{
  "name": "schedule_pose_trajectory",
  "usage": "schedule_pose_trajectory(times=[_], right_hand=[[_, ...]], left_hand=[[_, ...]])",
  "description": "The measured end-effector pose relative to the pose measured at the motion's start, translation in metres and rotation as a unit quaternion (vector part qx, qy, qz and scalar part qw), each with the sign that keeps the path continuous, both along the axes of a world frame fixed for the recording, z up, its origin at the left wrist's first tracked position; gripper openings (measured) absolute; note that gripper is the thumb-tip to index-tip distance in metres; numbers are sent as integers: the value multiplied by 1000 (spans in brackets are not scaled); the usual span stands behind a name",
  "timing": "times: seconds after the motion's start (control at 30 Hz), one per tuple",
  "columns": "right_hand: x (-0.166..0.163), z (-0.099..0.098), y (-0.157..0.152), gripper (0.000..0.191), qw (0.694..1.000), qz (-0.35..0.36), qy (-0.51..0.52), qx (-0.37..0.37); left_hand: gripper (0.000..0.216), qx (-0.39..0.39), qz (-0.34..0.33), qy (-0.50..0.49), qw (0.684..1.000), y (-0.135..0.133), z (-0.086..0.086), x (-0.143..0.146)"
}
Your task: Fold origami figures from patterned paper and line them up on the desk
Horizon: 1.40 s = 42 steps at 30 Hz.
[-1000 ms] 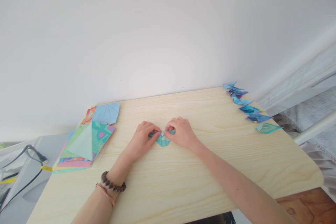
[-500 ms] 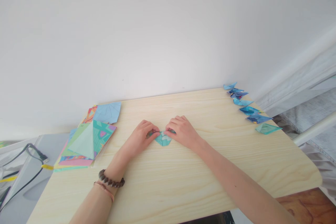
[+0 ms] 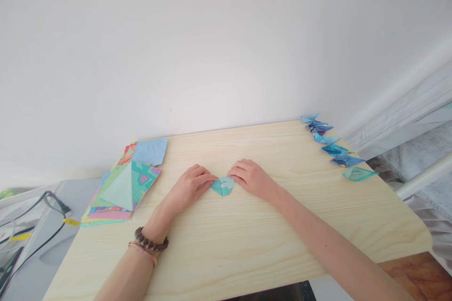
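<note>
Your left hand (image 3: 198,183) and right hand (image 3: 250,179) pinch opposite ends of the folded teal paper (image 3: 222,188), so press evenly against the tabletop (image 3: 226,244), keeping its edges aligned.

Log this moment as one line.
left hand: touching folded teal paper's left end | right hand: touching its right end | table beneath

a pale wall (image 3: 226,47) filled the upper frame, softly lit; below it stood a wood-grain surface (image 3: 247,240), with a grey panel (image 3: 83,197) lower left and brown wood (image 3: 409,270) lower right.
</note>
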State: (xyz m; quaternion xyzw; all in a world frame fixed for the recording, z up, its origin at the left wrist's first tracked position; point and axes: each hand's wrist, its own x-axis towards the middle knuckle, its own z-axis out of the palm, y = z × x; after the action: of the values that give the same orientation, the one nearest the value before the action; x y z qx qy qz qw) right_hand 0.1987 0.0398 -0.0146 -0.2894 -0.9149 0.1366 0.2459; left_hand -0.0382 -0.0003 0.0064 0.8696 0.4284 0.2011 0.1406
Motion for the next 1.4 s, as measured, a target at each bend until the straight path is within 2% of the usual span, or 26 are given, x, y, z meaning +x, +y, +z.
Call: schedule_pose_trajectory(times=[0.3, 0.73, 0.93, 1.23, 1.4], right_hand=[[6, -1, -4, 22, 993, 16, -49, 109], [5, 4, -19, 22, 980, -12, -97, 175], [6, 3, -26, 24, 978, -26, -115, 171], [0, -1, -44, 29, 980, -100, -118, 125], [-7, 4, -48, 34, 978, -112, -136, 112]], left_hand=[[32, 97, -35, 92, 990, -11, -8, -8], [33, 125, -41, 169, 977, -21, -1, -5], [35, 124, -12, 176, 977, -33, -3, -1], [47, 109, 71, 208, 969, -44, -6, 20], [50, 107, 79, 244, 961, -45, -4, 28]])
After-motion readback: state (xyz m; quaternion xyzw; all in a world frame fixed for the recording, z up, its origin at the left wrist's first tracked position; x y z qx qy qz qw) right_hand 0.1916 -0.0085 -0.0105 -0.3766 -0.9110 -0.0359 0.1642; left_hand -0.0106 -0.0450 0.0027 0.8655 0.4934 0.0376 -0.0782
